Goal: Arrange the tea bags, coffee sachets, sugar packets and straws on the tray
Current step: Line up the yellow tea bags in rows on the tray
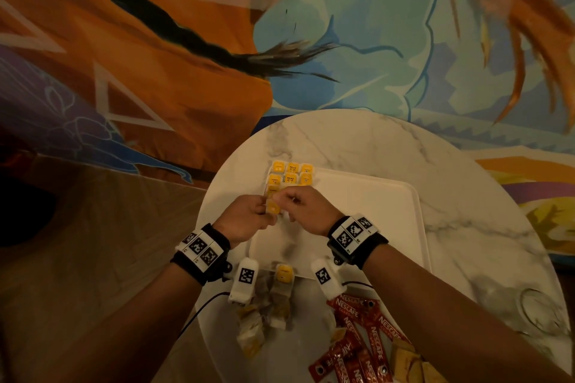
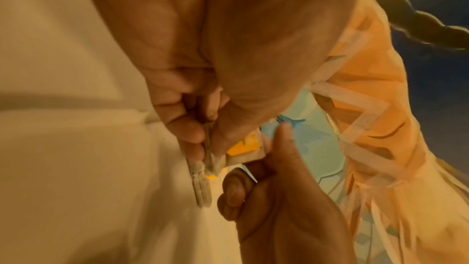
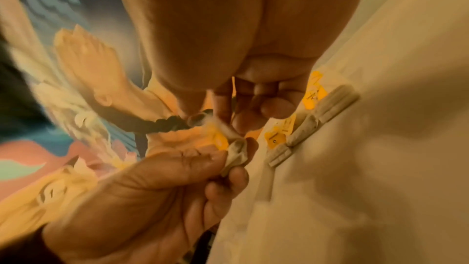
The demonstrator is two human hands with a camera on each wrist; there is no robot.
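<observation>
Both hands meet over the far left part of the white tray (image 1: 357, 211). My left hand (image 1: 266, 208) grips a tea bag (image 1: 273, 208) with a yellow tag between thumb and fingers. In the right wrist view that tea bag (image 3: 236, 156) looks crumpled in the left fingers (image 3: 223, 186). My right hand (image 1: 284, 199) pinches its upper end, at the tag. Several tea bags (image 1: 291, 174) lie in neat rows in the tray's far left corner and show again as a row (image 3: 304, 127) beside my right hand (image 3: 228, 125). The left wrist view shows the tea bag (image 2: 203, 180) below my left fingers (image 2: 190, 133).
Loose tea bags (image 1: 280, 298) lie on the round marble table (image 1: 451, 165) in front of the tray. Red coffee sachets (image 1: 357, 329) and brown packets (image 1: 407, 357) lie at the near right. A clear glass (image 1: 541, 311) stands at the table's right edge.
</observation>
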